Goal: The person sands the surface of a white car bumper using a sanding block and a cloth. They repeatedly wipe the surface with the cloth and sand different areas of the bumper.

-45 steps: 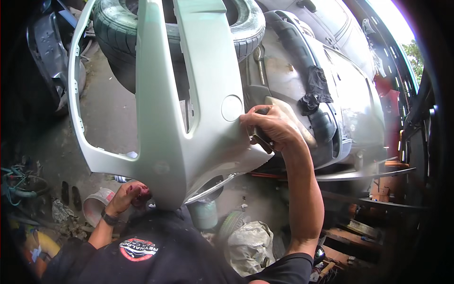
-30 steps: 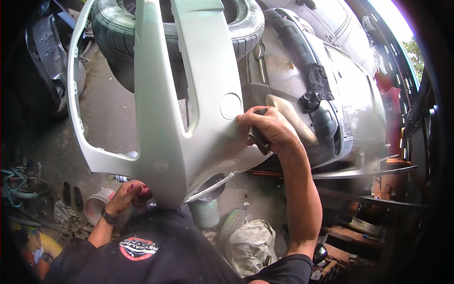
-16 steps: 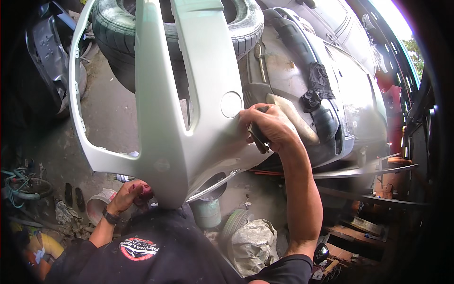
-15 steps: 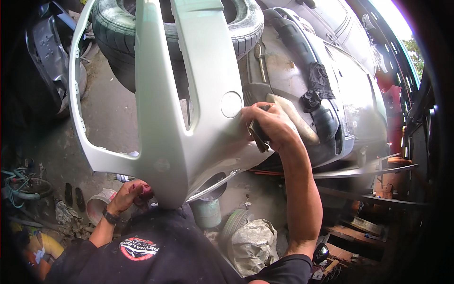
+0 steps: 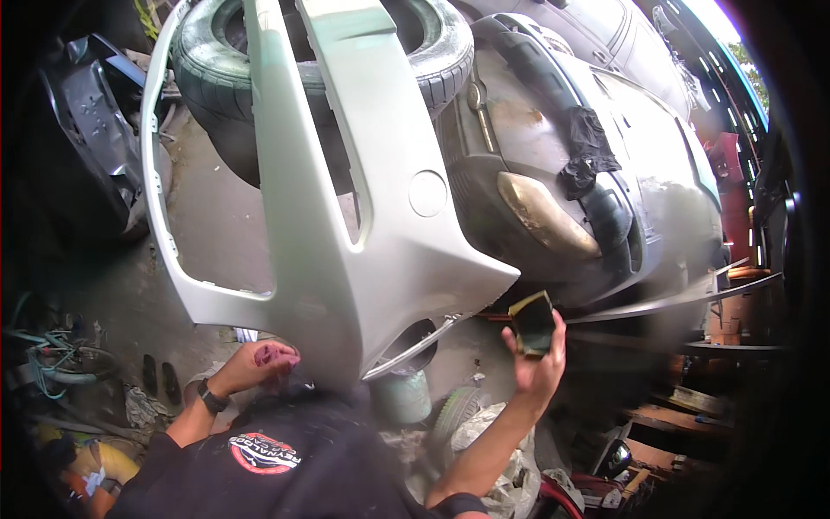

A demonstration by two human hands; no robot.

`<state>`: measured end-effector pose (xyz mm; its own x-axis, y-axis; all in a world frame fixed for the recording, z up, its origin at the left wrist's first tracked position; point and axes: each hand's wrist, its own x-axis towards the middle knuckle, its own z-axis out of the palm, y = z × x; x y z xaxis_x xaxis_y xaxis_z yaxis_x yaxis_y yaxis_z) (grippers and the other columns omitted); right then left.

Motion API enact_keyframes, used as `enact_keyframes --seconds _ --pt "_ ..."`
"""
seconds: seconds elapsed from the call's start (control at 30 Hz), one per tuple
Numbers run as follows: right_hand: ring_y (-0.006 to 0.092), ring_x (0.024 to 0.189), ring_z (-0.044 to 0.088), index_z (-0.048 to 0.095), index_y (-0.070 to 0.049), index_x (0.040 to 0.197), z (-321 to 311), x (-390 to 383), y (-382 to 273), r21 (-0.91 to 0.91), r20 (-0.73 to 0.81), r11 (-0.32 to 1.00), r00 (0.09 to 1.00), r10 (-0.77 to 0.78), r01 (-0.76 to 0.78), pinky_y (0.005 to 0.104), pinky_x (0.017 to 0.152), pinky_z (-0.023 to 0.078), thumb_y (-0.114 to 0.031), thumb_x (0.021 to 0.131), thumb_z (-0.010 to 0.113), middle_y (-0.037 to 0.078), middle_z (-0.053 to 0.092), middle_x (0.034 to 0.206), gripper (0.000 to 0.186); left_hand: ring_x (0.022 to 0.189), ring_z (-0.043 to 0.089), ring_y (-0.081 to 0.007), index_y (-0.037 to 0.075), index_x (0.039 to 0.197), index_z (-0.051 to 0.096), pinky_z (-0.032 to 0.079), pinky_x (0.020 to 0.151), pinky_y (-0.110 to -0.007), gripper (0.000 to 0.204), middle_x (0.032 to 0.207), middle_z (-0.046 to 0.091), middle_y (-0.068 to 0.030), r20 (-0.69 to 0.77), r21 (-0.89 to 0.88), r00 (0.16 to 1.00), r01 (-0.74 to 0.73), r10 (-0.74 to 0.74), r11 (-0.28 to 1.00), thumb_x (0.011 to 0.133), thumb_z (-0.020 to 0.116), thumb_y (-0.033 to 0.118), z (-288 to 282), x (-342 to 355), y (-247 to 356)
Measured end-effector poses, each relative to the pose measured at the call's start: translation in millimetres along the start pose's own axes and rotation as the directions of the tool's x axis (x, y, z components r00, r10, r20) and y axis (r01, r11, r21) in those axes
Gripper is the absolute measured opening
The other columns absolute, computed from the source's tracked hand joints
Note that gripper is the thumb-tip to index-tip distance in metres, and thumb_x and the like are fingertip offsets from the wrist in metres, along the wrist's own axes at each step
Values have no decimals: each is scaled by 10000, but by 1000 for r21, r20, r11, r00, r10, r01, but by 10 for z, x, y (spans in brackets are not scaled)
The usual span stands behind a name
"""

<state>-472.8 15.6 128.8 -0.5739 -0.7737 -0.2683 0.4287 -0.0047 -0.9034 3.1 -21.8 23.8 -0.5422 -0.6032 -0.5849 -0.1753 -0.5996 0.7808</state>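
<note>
Pulled right hand (image 5: 538, 368) with sanding block (image 5: 533, 327) down and off the bumper cover (image 5: 398, 251) since the earlier frame; now held just beyond and below its pointed right end, apart from it; exposed by that move, more of the headlight (image 5: 545, 216) on the parked car. Cropped by the top edge, upper end of bumper cover; partly hidden behind it, tyre (image 5: 212, 78); half blocked by right forearm (image 5: 484, 454), pale sack (image 5: 519, 476); lost in the dark rim, much of the outer clutter. Hard to make out, purplish patch (image 5: 278, 355) at left hand (image 5: 251, 365); wad or stained fingers, cannot tell. Reaching up from the lower edge with right forearm slanted rightward; gripping sanding block by opposite side edges, clamped between thumb and fingers; thumb side unclear. Reaching in from lower left with left hand, wristwatch (image 5: 210, 398) on wrist; curled at the fingers, cannot tell if clamped on anything; near bumper cover's lower edge, contact unclear. Located mid-view, bumper cover; directly ahead of black shirt (image 5: 186, 471).
</note>
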Motion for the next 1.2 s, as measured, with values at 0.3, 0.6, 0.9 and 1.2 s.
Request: enact_keyframes --seconds 0.3,0.6,0.9,1.2 --pt "263 1143 637 515 -139 1418 -652 -334 1043 263 -226 965 972 70 -8 531 887 592 -392 1048 533 72 608 1326 448 697 706 -140 -1 1181 684 550 712 -285 480 882 740 -80 200 603 945 90 -260 793 976 661 433 -16 -719 638" --pt "235 1263 538 523 -104 1432 -229 27 1423 -332 -405 883 795 -452 332 429 989 507 -307 1094 465 74 512 1463 399 900 658 -212 -7 1184 708 510 823 -338 355 1006 716 -116 291 654 951 -278 106 704 870 797 133 576 -1037 2052" --pt "349 1504 294 353 54 1523 481 139 1594 -671 23 528 727 -687 521 439 1231 243 -229 1102 386 225 314 1610 508 786 676 -146 -21 1196 673 527 635 -268 332 933 662 -89 50 676 967 -217 250 705 951 726 196 1191 -851 2553" --pt "348 1524 256 300 3 1567 512 161 2080 -721 310 263 638 -705 641 518 1248 131 -259 1073 445 182 307 1629 578 965 665 -95 -3 1343 567 529 696 -221 338 1115 728 -107 344 797 838 -499 424 340 1057 555 176 1491 399 3276"
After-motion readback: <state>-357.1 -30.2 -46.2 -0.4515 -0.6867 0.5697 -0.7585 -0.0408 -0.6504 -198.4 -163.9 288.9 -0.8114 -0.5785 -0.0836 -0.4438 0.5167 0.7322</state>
